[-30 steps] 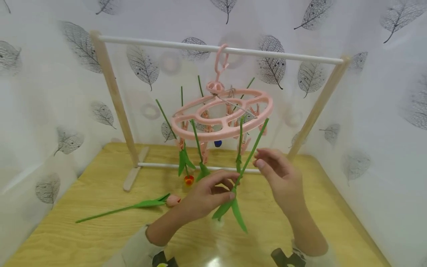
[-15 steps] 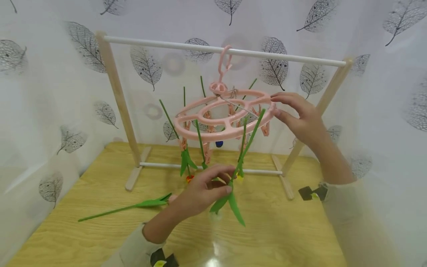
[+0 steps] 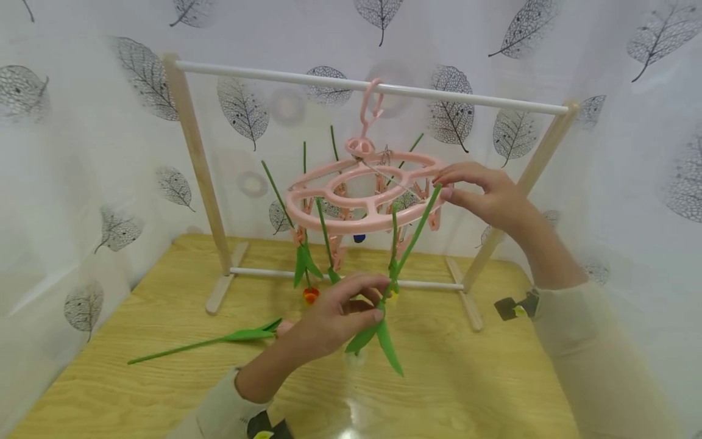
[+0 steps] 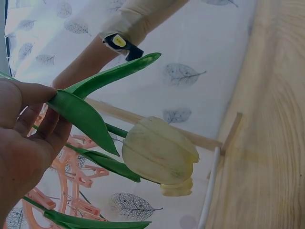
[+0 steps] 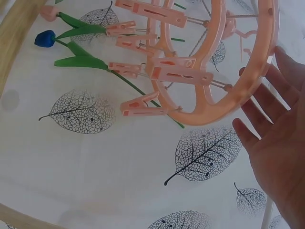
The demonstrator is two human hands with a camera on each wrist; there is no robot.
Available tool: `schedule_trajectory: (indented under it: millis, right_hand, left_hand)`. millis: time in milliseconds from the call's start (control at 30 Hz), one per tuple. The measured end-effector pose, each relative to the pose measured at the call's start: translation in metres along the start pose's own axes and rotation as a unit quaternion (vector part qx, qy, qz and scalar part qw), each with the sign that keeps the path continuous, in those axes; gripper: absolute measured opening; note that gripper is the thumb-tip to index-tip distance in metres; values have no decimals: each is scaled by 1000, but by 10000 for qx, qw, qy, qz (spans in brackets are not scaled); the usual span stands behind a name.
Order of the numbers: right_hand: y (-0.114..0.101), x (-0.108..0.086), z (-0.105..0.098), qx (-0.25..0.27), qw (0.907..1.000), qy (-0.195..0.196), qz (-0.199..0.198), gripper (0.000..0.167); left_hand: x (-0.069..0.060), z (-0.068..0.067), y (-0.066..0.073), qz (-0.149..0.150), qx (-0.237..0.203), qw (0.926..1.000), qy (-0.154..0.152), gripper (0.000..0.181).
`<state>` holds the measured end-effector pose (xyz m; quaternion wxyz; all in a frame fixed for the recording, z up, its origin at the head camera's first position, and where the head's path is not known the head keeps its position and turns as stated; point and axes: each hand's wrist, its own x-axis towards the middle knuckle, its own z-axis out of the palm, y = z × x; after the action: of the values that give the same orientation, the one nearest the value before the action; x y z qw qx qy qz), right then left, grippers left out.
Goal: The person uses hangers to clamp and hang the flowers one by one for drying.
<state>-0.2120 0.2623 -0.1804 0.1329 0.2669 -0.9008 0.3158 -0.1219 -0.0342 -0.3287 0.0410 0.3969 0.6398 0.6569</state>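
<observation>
My left hand [image 3: 334, 317] pinches an artificial tulip [image 4: 157, 150] by its green stem, just above the leaves. The cream-white bloom shows in the left wrist view; in the head view the bloom points down and the stem slants up to the right. A pink round clip hanger [image 3: 373, 225] hangs from a white rod, its clips below the ring. My right hand [image 3: 485, 192] holds the hanger's right rim between thumb and fingers. In the right wrist view, pink clips [image 5: 181, 76] hang near this hand, and a blue tulip [image 5: 45, 39] is clipped farther off.
Several tulips hang head-down from the ring, among them an orange-red one [image 3: 311, 296]. Another tulip [image 3: 241, 335] lies on the wooden table [image 3: 137, 402], its bloom partly behind my left wrist. A wooden stand [image 3: 197, 164] carries the white rod [image 3: 274, 75]. Leaf-patterned curtains surround the table.
My right hand has gone from beside the held tulip's stem up to the hanger's right rim. The ring has shifted slightly. My left hand keeps the tulip in nearly the same place.
</observation>
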Motion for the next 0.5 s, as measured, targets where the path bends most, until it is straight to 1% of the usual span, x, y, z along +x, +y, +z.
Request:
schedule_trajectory:
  millis: [167, 233, 367, 500]
  right_hand:
    - [-3, -6, 8, 48, 9997, 169, -192, 25]
    - [-4, -7, 12, 15, 9990, 240, -372, 23]
    - [-8, -9, 19, -30, 9957, 366, -850, 22]
    - [-13, -11, 26, 126, 9902, 500, -1296, 25]
  left_hand:
    - [2, 0, 1, 26, 43, 10000, 61, 42]
    - [2, -1, 1, 67, 43, 9999, 99, 42]
    - [3, -3, 2, 173, 59, 9997, 168, 43]
    - [4, -6, 3, 185, 129, 9994, 248, 43]
